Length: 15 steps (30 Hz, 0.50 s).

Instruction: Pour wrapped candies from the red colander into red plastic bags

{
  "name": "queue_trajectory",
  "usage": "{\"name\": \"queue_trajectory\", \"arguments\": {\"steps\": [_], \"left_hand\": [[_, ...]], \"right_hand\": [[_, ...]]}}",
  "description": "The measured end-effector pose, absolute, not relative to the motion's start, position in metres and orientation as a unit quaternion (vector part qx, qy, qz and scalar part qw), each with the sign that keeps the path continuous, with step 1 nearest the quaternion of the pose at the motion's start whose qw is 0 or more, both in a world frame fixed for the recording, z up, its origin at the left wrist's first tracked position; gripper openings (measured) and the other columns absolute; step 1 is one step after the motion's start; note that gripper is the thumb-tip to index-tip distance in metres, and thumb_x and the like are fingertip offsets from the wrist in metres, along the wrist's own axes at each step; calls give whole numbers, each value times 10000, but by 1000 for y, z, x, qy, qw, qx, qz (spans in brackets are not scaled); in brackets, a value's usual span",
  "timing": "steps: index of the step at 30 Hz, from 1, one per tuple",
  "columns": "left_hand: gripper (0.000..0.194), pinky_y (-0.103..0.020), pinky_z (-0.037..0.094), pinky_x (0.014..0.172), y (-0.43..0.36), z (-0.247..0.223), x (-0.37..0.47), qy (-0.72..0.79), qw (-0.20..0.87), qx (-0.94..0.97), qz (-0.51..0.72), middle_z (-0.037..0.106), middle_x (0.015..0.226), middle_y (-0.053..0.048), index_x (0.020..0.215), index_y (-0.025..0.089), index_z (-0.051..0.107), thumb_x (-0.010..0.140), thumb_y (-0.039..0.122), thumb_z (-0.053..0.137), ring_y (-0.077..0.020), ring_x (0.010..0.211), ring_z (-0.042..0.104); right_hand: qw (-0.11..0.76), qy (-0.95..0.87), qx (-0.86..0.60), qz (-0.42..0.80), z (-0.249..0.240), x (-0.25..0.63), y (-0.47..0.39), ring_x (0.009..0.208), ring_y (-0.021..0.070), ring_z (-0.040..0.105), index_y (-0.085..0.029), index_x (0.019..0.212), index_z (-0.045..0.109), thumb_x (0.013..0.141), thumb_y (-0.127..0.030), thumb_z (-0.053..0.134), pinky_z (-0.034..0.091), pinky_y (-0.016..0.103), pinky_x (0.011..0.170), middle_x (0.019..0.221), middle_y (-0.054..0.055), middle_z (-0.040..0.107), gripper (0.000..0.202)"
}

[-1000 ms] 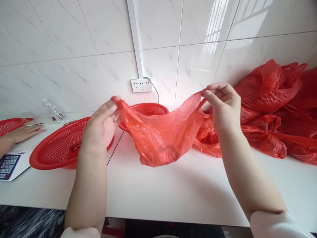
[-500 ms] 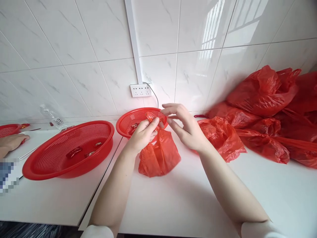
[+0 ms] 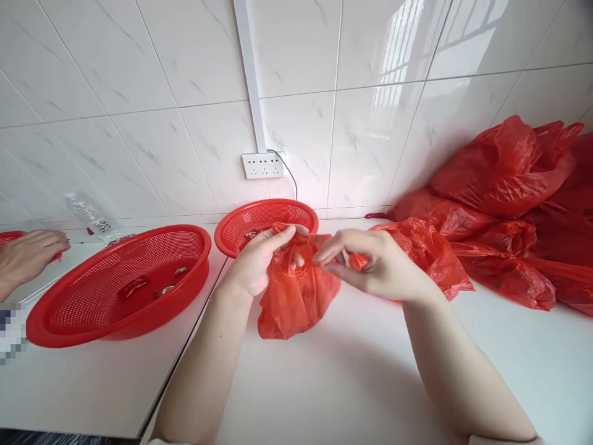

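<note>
A red plastic bag (image 3: 296, 303) with a filled lower part stands in front of me on the white table; its contents are hidden. My left hand (image 3: 257, 256) grips the bag's gathered neck, thumb on top, and some fingertips show through a loop of the plastic. From the other side my right hand (image 3: 370, 259) pinches the upper right part of the bag between thumb and fingers. Just behind the bag stands a small red plastic basket (image 3: 222, 238) with a few small wrapped pieces inside.
At left stands a larger red basket (image 3: 50, 334) holding several small wrapped packets. Another person's hand (image 3: 32, 256) is beyond it, near a clear plastic bottle (image 3: 95, 216). Several filled red bags (image 3: 504, 167) are piled at right. A socket strip (image 3: 263, 165) is on the tiled wall.
My right hand, open and apart from the bag before, has come down and closed on its upper right part. The bag's top has sunk and spread. The other person's hand has moved right.
</note>
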<state>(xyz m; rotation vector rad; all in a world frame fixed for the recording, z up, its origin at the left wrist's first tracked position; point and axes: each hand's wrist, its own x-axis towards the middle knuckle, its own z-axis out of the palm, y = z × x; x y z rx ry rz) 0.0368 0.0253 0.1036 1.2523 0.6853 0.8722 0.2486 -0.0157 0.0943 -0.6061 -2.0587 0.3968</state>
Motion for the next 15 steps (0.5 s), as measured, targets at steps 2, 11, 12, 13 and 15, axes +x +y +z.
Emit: {"name": "queue_trajectory", "arguments": {"steps": [2,11,12,13,15], "left_hand": [[183,-213,458,554,24,105,36,292,683,557,371,614,641,-11,883,187,619,896,358,555,-105,550,594],[206,-280,322,534,14,107,21,289,138,897,303,443,545,15,551,187,431,720,74,468,-125,538,434],[200,-283,337,553,16,105,22,276,100,903,314,468,573,10,571,190,437,726,63,451,-130,562,444],[193,-283,366,580,19,103,23,265,91,903,325,516,628,2,619,192,469,741,50,423,-138,600,477],[255,-283,431,667,25,97,26,244,107,897,354,611,793,-16,790,196,548,770,18,366,-153,724,560]], "right_hand": [[376,-873,-240,196,96,251,-19,770,140,666,-248,1038,656,861,-143,575,519,252,598,947,8,713,221],[522,-684,-228,455,68,228,20,1071,170,622,-276,1253,543,974,-388,417,501,373,933,1290,62,589,326],[497,-678,-229,490,63,224,24,1068,170,624,-282,1309,503,969,-391,425,498,376,938,1298,64,586,366],[480,-675,-229,511,59,221,27,1069,171,622,-276,1325,495,958,-387,451,489,377,948,1287,65,595,386],[478,-672,-221,520,53,218,33,1074,175,613,-248,1255,564,924,-367,523,459,371,979,1229,60,629,353]]}}
